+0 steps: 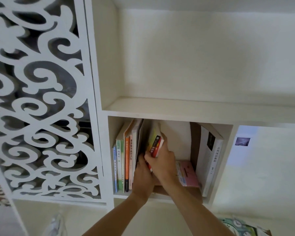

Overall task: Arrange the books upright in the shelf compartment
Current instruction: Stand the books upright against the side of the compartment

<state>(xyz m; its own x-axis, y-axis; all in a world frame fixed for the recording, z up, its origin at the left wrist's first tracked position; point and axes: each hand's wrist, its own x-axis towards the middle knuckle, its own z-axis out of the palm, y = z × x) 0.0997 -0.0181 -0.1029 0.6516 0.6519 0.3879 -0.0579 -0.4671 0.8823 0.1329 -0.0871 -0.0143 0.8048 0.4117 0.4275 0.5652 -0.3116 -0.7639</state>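
The right hand [162,160] is gripping a book with a red and yellow spine [156,146], fingers curled around its right side, and is holding it nearly upright inside the shelf compartment [227,142]. The left hand [142,174] is reaching in just beside it, fingers bent against the lower edge of the same book and the neighbouring white books [138,138]; whether it is really gripping, I cannot tell. A row of upright books [124,160] is standing at the left wall. A pink book [187,173] is lying flat on the compartment floor, partly hidden by the right wrist. A tall white book [210,159] is leaning against the right wall. A carved white screen [41,99] is standing left of the shelf.
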